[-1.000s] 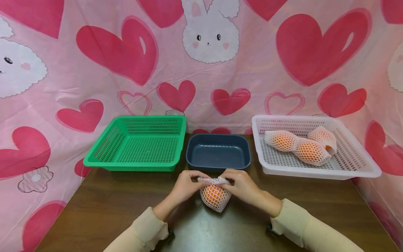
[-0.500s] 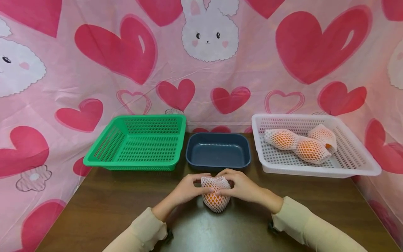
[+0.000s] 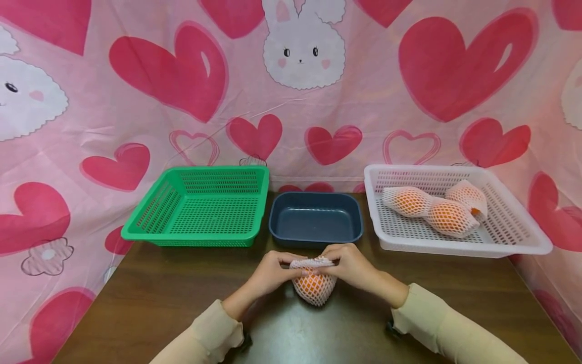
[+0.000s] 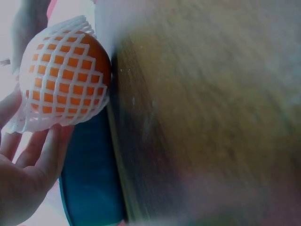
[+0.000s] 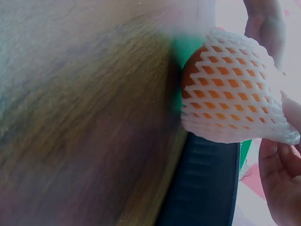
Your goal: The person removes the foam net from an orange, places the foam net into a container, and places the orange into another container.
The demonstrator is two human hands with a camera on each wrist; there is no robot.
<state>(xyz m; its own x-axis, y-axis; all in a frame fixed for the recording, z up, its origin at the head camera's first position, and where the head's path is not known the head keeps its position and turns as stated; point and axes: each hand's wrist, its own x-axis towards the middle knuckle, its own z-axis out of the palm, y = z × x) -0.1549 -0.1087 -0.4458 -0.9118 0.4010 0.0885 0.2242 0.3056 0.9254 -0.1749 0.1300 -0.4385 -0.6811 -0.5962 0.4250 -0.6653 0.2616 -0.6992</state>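
While the left hand (image 3: 268, 273) and right hand (image 3: 353, 267) each pinch the upper edge of a net (image 3: 302, 263) between fingers and thumb, the orange (image 4: 101, 55) sits inside it, just in front of the tub (image 3: 316, 225); whether it touches the table (image 3: 182, 303) I cannot tell. To the tub's right, the white basket (image 3: 454, 246) holds three netted oranges (image 3: 450, 217), clustered together. Left of the tub stands the green basket (image 3: 218, 212), its perforated floor showing.

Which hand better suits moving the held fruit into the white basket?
Probably the right hand: both it and the left hand grip the netting, but the white basket stands to the right.
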